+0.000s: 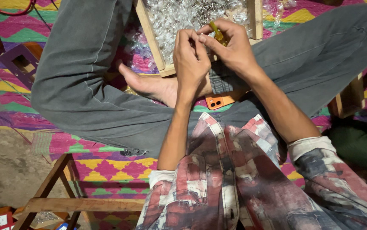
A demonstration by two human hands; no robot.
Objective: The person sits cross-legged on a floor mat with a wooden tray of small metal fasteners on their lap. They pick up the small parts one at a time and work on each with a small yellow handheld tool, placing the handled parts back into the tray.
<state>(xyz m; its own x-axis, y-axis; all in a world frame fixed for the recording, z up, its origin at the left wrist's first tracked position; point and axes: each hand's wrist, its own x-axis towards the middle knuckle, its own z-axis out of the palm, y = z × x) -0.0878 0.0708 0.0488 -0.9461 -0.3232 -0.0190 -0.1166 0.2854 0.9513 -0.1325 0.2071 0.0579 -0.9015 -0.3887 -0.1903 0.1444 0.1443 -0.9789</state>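
Note:
My left hand (190,59) and my right hand (230,47) meet above my crossed legs, fingertips pinched together. My right hand holds a small yellow-handled tool (217,35), and its tip points toward my left fingers. My left fingers are curled on something small that I cannot make out. Just beyond both hands lies a wooden tray (149,32) filled with several small clear plastic and metal parts (183,17).
I sit cross-legged in grey trousers (85,93) on a zigzag-patterned mat (106,168). An orange phone (218,101) lies by my bare foot (149,85). A wooden frame (55,200) stands lower left, a wooden block (349,100) at the right.

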